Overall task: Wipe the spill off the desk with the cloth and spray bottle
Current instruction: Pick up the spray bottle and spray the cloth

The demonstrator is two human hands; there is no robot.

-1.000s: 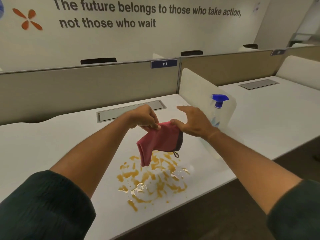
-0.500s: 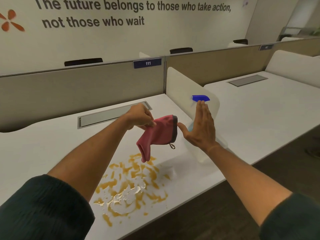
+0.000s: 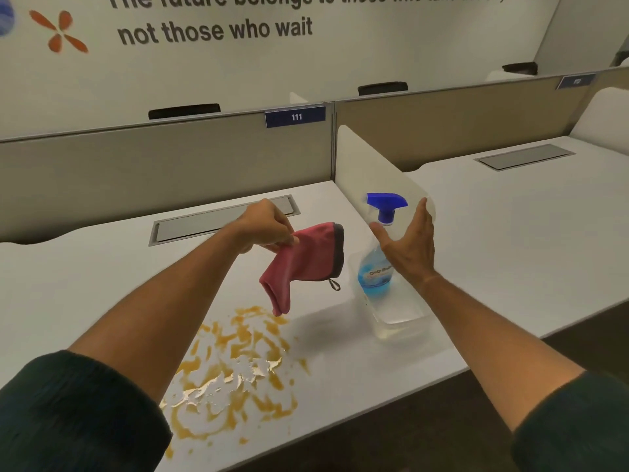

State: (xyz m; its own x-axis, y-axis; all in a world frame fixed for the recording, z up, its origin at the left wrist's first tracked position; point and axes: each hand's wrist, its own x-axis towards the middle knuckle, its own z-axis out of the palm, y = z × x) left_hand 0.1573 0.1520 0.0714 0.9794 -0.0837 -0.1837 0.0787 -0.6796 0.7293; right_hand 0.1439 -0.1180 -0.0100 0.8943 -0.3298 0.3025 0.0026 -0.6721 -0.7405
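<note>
An orange-brown spill (image 3: pixel 235 376) spreads over the white desk (image 3: pixel 85 284) near its front edge. My left hand (image 3: pixel 263 228) pinches a pink cloth (image 3: pixel 303 264) with a dark hem, which hangs in the air above the spill's far end. To its right stands a clear spray bottle (image 3: pixel 377 270) with a blue trigger head and blue label. My right hand (image 3: pixel 408 247) is open, fingers spread, right beside the bottle's neck, with the palm facing it; it does not grip it.
A white divider panel (image 3: pixel 371 165) rises just behind the bottle, separating this desk from the neighbouring one (image 3: pixel 527 226). A grey cable hatch (image 3: pixel 218 219) lies at the back of the desk. A beige partition (image 3: pixel 163 165) closes the far side.
My right hand has let go of the cloth and moved right to the spray bottle's neck. The cloth now hangs from my left hand alone.
</note>
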